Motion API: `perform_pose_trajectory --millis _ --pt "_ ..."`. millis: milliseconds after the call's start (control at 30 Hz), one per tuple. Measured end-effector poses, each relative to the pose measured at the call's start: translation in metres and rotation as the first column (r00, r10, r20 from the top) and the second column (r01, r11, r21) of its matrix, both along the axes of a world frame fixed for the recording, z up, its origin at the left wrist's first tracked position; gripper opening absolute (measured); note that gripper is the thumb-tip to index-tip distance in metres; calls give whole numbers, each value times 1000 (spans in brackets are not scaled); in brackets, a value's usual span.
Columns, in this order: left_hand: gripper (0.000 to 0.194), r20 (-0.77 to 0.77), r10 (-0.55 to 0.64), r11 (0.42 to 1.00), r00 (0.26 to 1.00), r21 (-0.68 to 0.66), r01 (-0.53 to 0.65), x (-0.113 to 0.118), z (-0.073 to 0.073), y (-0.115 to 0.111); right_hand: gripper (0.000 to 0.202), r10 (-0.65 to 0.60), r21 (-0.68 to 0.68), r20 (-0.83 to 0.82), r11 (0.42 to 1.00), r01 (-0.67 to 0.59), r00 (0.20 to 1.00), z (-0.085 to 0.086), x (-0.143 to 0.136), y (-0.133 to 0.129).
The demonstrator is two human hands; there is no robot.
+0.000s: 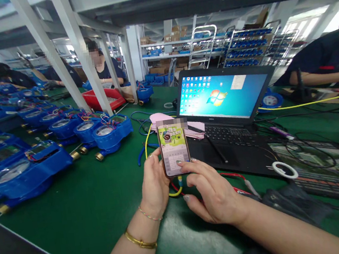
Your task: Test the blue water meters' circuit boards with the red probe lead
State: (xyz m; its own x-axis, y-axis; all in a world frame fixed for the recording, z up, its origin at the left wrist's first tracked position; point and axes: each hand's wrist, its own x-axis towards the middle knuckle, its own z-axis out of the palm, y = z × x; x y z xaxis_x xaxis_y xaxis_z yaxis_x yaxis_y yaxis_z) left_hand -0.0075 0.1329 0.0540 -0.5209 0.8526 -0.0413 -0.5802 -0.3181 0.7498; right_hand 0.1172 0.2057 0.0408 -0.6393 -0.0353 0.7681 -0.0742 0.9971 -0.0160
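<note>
A smartphone (174, 147) with a lit screen and an on-screen keyboard stands tilted up in my left hand (154, 183), whose fingers wrap its left side and back. My right hand (212, 190) holds nothing; its fingers are bent and apart, with one fingertip over the lower part of the screen. Just behind the phone lie pink papers (195, 128) with a dark pen. An open black laptop (232, 152) shows a desktop of icons, and a black stick-like pen (218, 149) rests across its palm rest.
Blue meters (108, 134) with brass fittings crowd the left of the green table (106, 218). A red bin (112, 99) sits behind them. To the right are cables, a white ring (284, 170) and a patterned mat (321, 165). Several people work around; metal posts rise at the left.
</note>
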Motion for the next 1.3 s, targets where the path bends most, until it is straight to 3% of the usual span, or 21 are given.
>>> perform_pose_trajectory --millis 267,700,1033,1300 --pt "44 23 20 999 1000 35 -21 -5 0 -1 12 -22 -7 24 1000 22 999 -1 -1 2" --pt "44 -26 -11 1000 1000 21 11 5 -2 1 16 28 -25 84 999 -26 996 0 -2 -1" --pt "43 -21 -5 999 1000 35 6 0 -4 1 14 -72 -24 17 997 73 997 -1 2 5" --pt "42 -81 -39 998 996 38 43 6 -4 0 15 2 -24 35 1000 -1 999 0 0 0"
